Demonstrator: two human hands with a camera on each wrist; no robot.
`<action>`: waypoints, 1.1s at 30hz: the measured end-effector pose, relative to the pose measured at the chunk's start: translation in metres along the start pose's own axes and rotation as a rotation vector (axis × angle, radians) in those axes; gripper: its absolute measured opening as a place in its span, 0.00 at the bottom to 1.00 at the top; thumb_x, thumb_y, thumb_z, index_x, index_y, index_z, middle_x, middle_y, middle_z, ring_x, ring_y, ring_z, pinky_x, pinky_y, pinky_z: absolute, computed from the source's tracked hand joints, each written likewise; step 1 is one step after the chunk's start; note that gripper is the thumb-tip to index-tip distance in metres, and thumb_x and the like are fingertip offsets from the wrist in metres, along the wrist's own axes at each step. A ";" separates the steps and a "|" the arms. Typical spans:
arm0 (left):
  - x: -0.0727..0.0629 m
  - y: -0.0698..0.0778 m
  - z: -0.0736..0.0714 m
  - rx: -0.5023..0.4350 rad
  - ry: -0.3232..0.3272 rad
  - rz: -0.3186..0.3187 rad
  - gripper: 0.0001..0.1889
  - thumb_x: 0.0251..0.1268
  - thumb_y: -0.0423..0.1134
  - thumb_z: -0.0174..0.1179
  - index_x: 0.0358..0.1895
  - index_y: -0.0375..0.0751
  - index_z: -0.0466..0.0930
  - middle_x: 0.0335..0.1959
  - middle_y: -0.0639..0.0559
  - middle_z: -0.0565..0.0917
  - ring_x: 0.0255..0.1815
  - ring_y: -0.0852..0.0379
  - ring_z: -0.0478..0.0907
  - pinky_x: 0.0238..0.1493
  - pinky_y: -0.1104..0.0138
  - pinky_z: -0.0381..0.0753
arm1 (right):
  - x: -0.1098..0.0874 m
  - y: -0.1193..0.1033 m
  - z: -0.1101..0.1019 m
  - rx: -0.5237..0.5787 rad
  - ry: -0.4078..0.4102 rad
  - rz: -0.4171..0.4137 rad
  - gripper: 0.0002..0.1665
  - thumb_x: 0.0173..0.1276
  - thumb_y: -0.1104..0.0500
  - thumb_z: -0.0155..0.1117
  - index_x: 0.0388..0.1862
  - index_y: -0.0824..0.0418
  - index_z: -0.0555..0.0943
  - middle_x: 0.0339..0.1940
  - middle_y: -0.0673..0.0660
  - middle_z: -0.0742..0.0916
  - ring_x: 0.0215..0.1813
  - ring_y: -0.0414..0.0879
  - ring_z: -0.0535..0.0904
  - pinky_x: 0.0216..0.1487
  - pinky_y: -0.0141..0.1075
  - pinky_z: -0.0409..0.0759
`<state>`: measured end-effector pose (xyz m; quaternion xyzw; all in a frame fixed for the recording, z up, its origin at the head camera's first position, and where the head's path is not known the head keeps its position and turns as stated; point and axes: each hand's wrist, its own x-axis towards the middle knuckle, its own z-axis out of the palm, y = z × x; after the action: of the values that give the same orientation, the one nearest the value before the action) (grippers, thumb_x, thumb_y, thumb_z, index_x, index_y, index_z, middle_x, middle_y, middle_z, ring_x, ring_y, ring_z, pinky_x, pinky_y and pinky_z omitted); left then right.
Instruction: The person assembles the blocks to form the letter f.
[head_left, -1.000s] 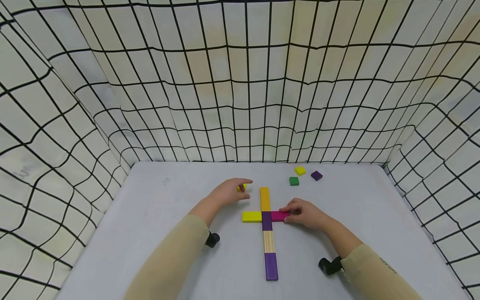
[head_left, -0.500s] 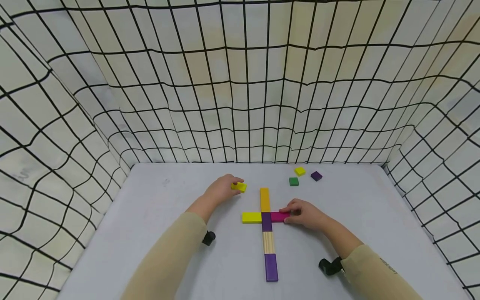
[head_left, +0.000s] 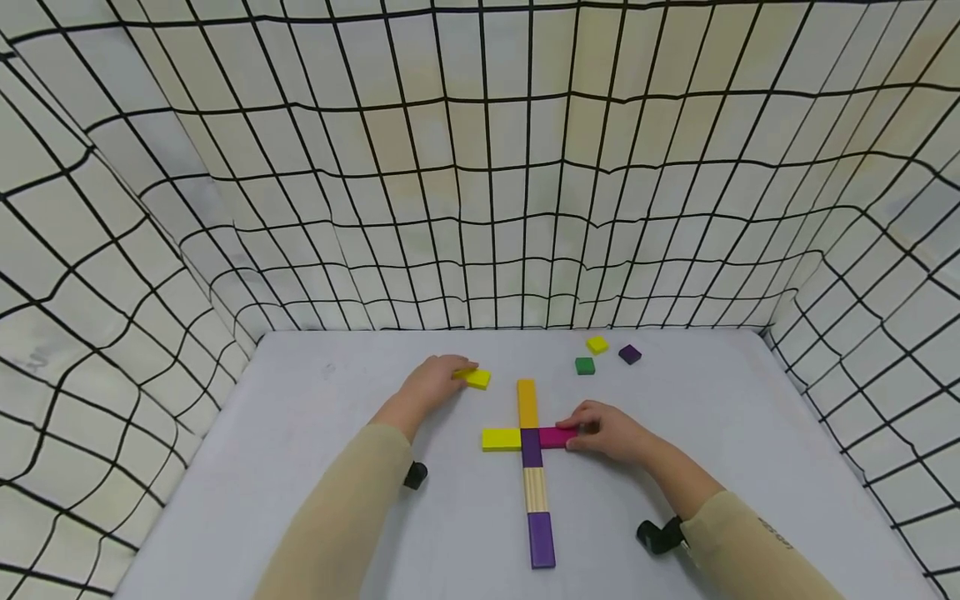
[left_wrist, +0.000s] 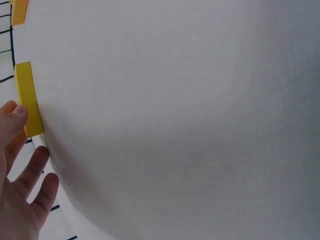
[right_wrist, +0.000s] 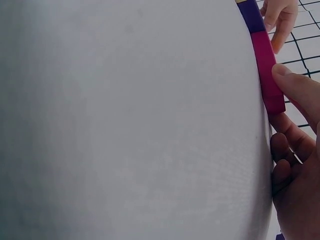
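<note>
We've got a white tabletop inside a gridded enclosure, with a cross of six pieces on it. Head view: orange bar at the far end, dark purple block at the crossing, striped pale block next, violet bar nearest the person; yellow bar is the left arm, magenta bar the right, all reading as butted together. We'd call the cross formed, though the right arm isn't released. Right hand pinches magenta's outer end, thumb and finger only the bar's width apart. Left hand has a yellow block by its left end, thumb against finger, block up-left of the cross and not joined; can't tell if it's lifted. Also outside, far right: small yellow piece, dark purple piece, green piece, all untouched. So four are unplaced, if they count. Only the head view gets those three. Left wrist adds two fingers standing off the yellow block; right wrist adds fingers curled past magenta's end, unclear from above.
</note>
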<state>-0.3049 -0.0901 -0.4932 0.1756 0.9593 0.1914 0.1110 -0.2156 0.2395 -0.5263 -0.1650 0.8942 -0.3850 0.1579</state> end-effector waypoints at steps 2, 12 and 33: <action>0.000 0.000 0.000 -0.002 -0.003 -0.003 0.21 0.72 0.38 0.59 0.66 0.53 0.77 0.68 0.51 0.74 0.72 0.46 0.65 0.71 0.51 0.60 | 0.000 0.000 0.000 -0.005 0.001 -0.002 0.18 0.63 0.49 0.73 0.53 0.43 0.87 0.42 0.44 0.81 0.47 0.44 0.74 0.52 0.41 0.74; 0.000 0.003 -0.001 -0.004 -0.013 -0.021 0.21 0.72 0.36 0.58 0.66 0.54 0.78 0.66 0.52 0.76 0.71 0.48 0.67 0.70 0.52 0.62 | 0.000 -0.001 -0.001 -0.020 0.004 0.014 0.19 0.63 0.48 0.73 0.53 0.43 0.87 0.43 0.44 0.82 0.48 0.44 0.74 0.52 0.40 0.75; -0.003 0.013 -0.011 0.024 -0.103 -0.095 0.21 0.71 0.35 0.54 0.63 0.58 0.80 0.64 0.51 0.78 0.67 0.47 0.70 0.68 0.50 0.65 | 0.001 0.001 0.000 -0.015 -0.002 -0.006 0.18 0.63 0.49 0.73 0.53 0.43 0.87 0.43 0.44 0.81 0.48 0.44 0.74 0.53 0.43 0.75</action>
<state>-0.3014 -0.0839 -0.4772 0.1407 0.9617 0.1653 0.1671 -0.2165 0.2397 -0.5277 -0.1696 0.8963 -0.3786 0.1565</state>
